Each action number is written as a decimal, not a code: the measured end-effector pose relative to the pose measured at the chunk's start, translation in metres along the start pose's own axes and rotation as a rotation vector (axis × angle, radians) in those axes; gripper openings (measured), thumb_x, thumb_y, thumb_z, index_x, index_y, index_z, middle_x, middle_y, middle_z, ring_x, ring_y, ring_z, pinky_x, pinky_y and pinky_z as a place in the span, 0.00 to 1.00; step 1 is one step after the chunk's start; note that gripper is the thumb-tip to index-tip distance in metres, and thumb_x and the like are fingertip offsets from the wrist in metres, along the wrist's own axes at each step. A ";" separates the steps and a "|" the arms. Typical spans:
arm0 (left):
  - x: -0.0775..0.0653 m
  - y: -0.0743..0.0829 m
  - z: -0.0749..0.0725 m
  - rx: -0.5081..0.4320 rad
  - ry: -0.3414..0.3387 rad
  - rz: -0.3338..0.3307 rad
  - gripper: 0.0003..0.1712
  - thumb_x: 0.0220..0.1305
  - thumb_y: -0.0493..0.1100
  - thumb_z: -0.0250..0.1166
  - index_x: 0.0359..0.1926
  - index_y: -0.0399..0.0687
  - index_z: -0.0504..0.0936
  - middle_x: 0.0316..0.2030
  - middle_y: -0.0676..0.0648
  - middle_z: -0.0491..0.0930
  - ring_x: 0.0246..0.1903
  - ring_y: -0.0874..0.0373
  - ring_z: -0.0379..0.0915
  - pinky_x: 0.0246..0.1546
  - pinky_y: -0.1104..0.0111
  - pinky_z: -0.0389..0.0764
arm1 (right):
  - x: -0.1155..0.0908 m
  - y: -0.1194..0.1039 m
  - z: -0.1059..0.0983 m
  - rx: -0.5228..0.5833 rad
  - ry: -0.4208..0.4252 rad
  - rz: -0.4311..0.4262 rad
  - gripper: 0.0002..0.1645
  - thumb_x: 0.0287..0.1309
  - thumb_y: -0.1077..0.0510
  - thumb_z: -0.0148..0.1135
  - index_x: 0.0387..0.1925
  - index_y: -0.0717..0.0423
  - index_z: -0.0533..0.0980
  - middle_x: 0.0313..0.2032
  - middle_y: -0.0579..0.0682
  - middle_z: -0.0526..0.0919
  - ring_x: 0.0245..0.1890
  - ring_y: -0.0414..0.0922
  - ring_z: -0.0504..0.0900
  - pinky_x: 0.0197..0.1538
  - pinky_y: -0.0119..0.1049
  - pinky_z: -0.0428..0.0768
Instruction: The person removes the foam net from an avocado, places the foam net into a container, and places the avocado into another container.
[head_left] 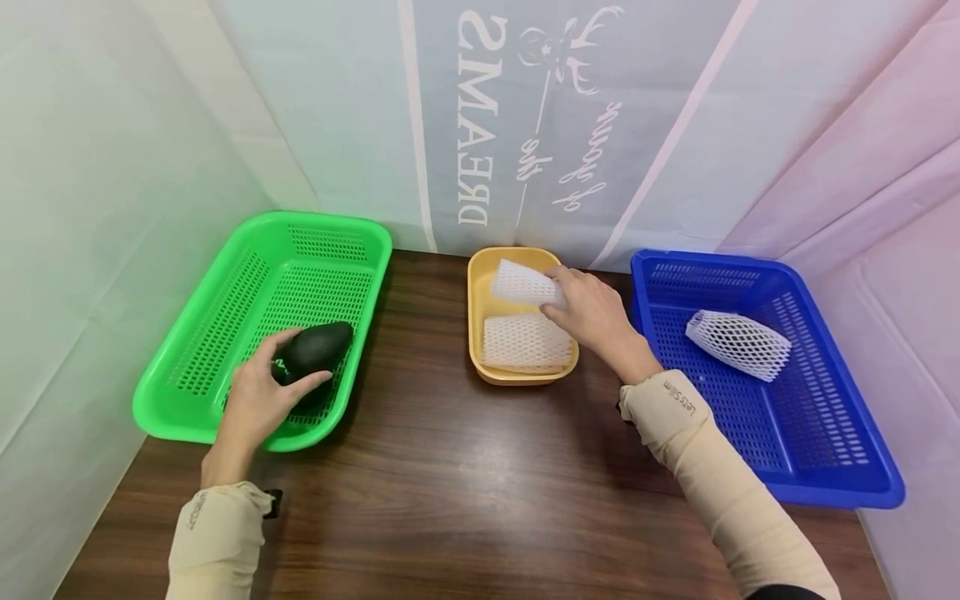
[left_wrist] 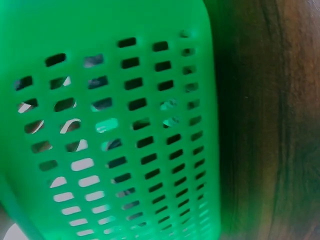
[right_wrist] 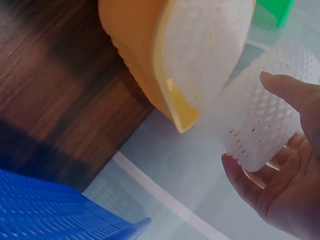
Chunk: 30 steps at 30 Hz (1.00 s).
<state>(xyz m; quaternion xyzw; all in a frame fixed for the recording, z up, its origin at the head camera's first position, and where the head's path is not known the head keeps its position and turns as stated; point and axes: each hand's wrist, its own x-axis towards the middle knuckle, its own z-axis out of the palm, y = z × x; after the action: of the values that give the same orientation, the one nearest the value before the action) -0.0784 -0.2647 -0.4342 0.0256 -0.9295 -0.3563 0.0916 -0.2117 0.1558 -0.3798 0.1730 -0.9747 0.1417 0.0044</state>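
Observation:
In the head view, my left hand [head_left: 258, 392] curls its thumb and fingers round a smooth, dark, avocado-shaped object [head_left: 321, 346] inside the green basket [head_left: 262, 221]. Below that object is another dark area, too dim to make out. My right hand [head_left: 592, 308] pinches a white foam net sleeve [head_left: 525, 283] above the small yellow basket [head_left: 476, 333]. A second foam net sleeve [head_left: 527, 340] lies in the yellow basket. In the right wrist view, thumb and fingers hold the sleeve [right_wrist: 265, 115] from both sides. The left wrist view shows mostly the green basket's wall [left_wrist: 135, 115], which hides the hand.
At the right stands a blue basket [head_left: 847, 392], with a bulging white foam net [head_left: 738, 343] in it; dark shows through its mesh. All three baskets stand on a brown wooden table [head_left: 465, 500]. Behind them hangs a pale printed cloth [head_left: 360, 108].

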 end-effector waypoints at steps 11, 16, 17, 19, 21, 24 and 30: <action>0.010 -0.012 -0.001 0.020 0.034 -0.035 0.43 0.56 0.48 0.76 0.68 0.40 0.68 0.57 0.31 0.77 0.48 0.36 0.76 0.40 0.50 0.76 | 0.007 0.005 0.011 0.017 -0.035 -0.010 0.31 0.60 0.50 0.68 0.62 0.58 0.72 0.55 0.60 0.82 0.49 0.59 0.82 0.49 0.57 0.80; 0.014 -0.017 -0.001 0.039 0.042 -0.066 0.44 0.58 0.51 0.74 0.69 0.40 0.66 0.57 0.30 0.76 0.47 0.35 0.76 0.40 0.47 0.77 | 0.008 0.006 0.015 0.026 -0.063 -0.015 0.33 0.59 0.51 0.69 0.62 0.59 0.71 0.57 0.61 0.80 0.52 0.60 0.81 0.52 0.58 0.78; 0.014 -0.017 -0.001 0.043 0.044 -0.074 0.44 0.58 0.51 0.74 0.70 0.41 0.66 0.57 0.30 0.75 0.49 0.35 0.75 0.41 0.45 0.76 | 0.008 0.007 0.015 0.025 -0.068 -0.014 0.34 0.59 0.51 0.69 0.63 0.60 0.71 0.58 0.62 0.79 0.53 0.61 0.80 0.53 0.58 0.78; 0.016 -0.018 -0.001 0.050 0.050 -0.092 0.44 0.58 0.52 0.74 0.70 0.41 0.65 0.58 0.29 0.74 0.51 0.33 0.74 0.43 0.43 0.76 | 0.008 0.007 0.015 0.016 -0.074 -0.007 0.36 0.59 0.50 0.69 0.64 0.60 0.69 0.59 0.64 0.78 0.54 0.63 0.79 0.54 0.60 0.78; 0.018 -0.019 -0.001 0.058 0.054 -0.111 0.45 0.59 0.52 0.73 0.71 0.41 0.64 0.59 0.29 0.73 0.53 0.32 0.72 0.44 0.42 0.75 | 0.007 0.008 0.015 0.008 -0.074 0.001 0.39 0.58 0.48 0.70 0.66 0.60 0.67 0.59 0.65 0.76 0.54 0.65 0.78 0.53 0.61 0.77; 0.021 -0.019 -0.001 0.071 0.060 -0.140 0.45 0.60 0.53 0.72 0.71 0.42 0.63 0.60 0.28 0.73 0.54 0.30 0.70 0.46 0.40 0.73 | 0.007 0.010 0.013 0.004 -0.061 0.020 0.44 0.57 0.46 0.71 0.68 0.61 0.64 0.60 0.66 0.74 0.56 0.66 0.75 0.56 0.61 0.75; 0.023 -0.022 0.000 0.118 0.079 -0.197 0.45 0.61 0.55 0.71 0.72 0.42 0.62 0.59 0.27 0.73 0.54 0.29 0.70 0.49 0.38 0.70 | 0.006 0.013 0.013 0.018 0.003 0.028 0.45 0.57 0.50 0.70 0.70 0.62 0.63 0.63 0.67 0.69 0.58 0.67 0.72 0.58 0.61 0.73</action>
<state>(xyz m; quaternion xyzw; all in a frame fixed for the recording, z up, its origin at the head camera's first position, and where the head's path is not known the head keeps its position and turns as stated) -0.1014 -0.2841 -0.4452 0.1363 -0.9375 -0.3069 0.0908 -0.2213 0.1618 -0.3956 0.1589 -0.9757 0.1507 0.0023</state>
